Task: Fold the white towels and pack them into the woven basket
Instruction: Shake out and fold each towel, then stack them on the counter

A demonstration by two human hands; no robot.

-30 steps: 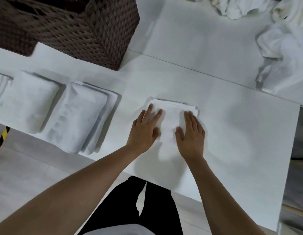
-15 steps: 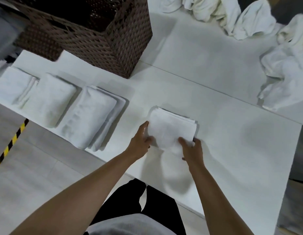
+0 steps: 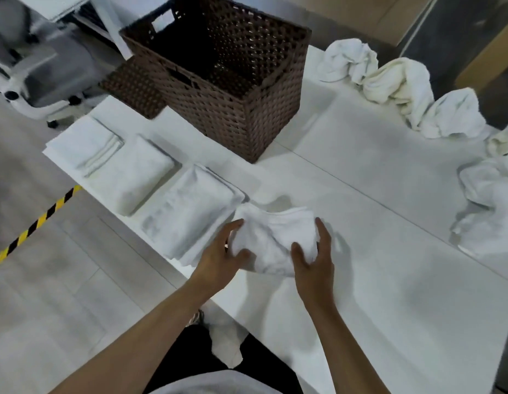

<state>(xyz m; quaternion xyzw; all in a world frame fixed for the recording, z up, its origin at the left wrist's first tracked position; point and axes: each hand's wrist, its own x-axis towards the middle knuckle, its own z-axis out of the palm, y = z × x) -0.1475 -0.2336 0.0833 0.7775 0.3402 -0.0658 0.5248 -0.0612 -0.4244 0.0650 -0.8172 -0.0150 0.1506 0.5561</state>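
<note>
White towel [image 3: 271, 245], folded, gripped by both hands [image 3: 218, 255] [image 3: 315, 260]; three folded wait, basket [image 3: 218, 66] looks empty, heap [image 3: 400, 86] unfolded.

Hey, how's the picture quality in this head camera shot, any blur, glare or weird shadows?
Head view: soft overall, with motion smear on the folded towel between the left hand and right hand; wide-angle bending of the table edges; bright overhead light washes out white cloth detail; soft hand shadows fall on the table; the woven basket interior is too dark to read.

left hand [image 3: 218, 258], right hand [image 3: 314, 258], both gripping, forearms converging
</note>
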